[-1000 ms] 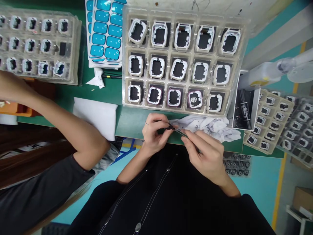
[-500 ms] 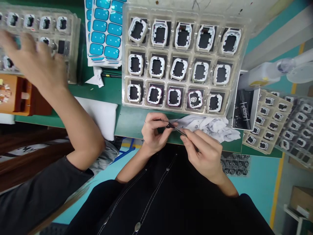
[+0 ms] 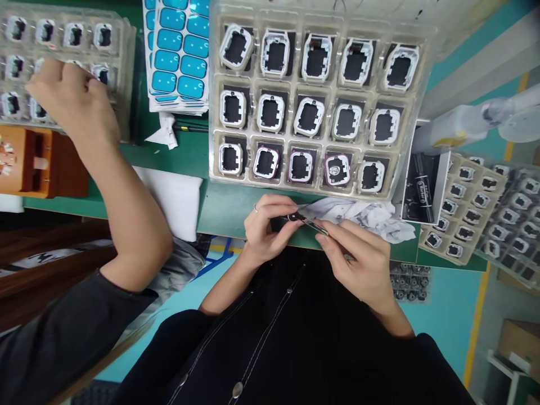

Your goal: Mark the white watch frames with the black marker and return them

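Between its thumb and fingers, my left hand [image 3: 270, 228] pinches a small dark part [image 3: 296, 216] whose exact kind I cannot make out. Metal tweezers [image 3: 314, 226] are gripped in my right hand [image 3: 358, 256], their tips meeting the dark part. Both hands are at the front edge of the green table [image 3: 228, 211]. Just beyond them lies a clear plastic tray [image 3: 312, 142] with rows of white watch-case frames [image 3: 270, 114], a few with purple rims. A crumpled white cloth [image 3: 371, 219] is beside my right hand.
At left, a co-worker's hand [image 3: 76, 101] reaches over another tray [image 3: 122, 73]. Blue sticker sheets [image 3: 177, 62], a white pad [image 3: 175, 202] and an orange fixture [image 3: 46, 163] lie on the table. A box of black markers [image 3: 424, 188] and more trays [image 3: 462, 202] stand at right.
My right hand has shifted slightly right with the tweezers, while my left hand stays almost in place. The co-worker's hand has moved right over its tray, its fingers now bent down.
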Action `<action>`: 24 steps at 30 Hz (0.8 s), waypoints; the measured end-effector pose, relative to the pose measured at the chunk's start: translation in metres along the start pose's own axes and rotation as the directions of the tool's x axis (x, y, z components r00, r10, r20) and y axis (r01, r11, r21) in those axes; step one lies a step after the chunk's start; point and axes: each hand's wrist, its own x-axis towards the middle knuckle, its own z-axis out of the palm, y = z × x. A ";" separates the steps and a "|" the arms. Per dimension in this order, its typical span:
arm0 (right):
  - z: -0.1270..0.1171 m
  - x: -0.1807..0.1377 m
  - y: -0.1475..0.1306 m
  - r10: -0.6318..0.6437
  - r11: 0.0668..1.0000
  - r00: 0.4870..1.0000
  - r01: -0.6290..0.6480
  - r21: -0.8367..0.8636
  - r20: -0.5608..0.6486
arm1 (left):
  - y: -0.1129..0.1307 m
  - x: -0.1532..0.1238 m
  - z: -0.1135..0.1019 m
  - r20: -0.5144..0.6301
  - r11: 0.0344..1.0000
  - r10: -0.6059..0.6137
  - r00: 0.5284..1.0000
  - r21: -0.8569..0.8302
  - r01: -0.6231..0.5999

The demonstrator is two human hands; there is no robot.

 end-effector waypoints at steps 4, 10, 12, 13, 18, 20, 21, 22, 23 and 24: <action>-0.002 0.001 0.001 0.007 1.000 1.000 -0.007 0.030 0.014 | 0.000 0.000 -0.001 0.012 1.000 0.005 1.000 -0.021 -0.005; -0.002 0.000 0.002 0.001 1.000 1.000 -0.001 0.025 0.012 | 0.000 0.000 -0.002 0.019 0.999 0.002 1.000 -0.043 -0.001; -0.001 -0.001 0.003 -0.013 1.000 1.000 0.013 0.004 0.004 | 0.001 0.001 -0.001 0.017 0.999 0.003 1.000 -0.041 -0.003; 0.000 -0.001 0.003 -0.020 1.000 1.000 0.020 -0.008 0.000 | 0.002 0.002 -0.001 0.017 0.999 0.005 1.000 -0.041 -0.005; 0.001 -0.002 0.005 -0.029 0.999 1.000 0.029 -0.030 -0.012 | 0.004 0.004 -0.001 0.038 0.999 0.009 0.999 -0.042 -0.007; 0.001 -0.003 0.006 -0.018 1.000 1.000 0.018 -0.020 -0.010 | 0.005 0.005 -0.001 0.041 0.999 0.003 0.999 -0.032 -0.001; 0.001 -0.003 0.006 -0.012 1.000 1.000 0.012 -0.014 -0.007 | 0.005 0.006 -0.002 0.042 1.000 0.000 0.999 -0.026 0.001; 0.001 -0.003 0.006 -0.007 1.000 1.000 0.007 -0.009 -0.006 | 0.005 0.006 -0.002 0.045 1.000 0.000 0.999 -0.021 0.001; 0.001 -0.004 0.007 -0.004 1.000 1.000 0.004 -0.006 -0.005 | 0.005 0.006 -0.002 0.051 1.000 0.001 0.999 -0.017 0.000; 0.001 -0.004 0.007 -0.002 1.000 1.000 0.002 -0.005 -0.006 | 0.006 0.006 -0.002 0.057 1.000 0.002 0.998 -0.016 -0.001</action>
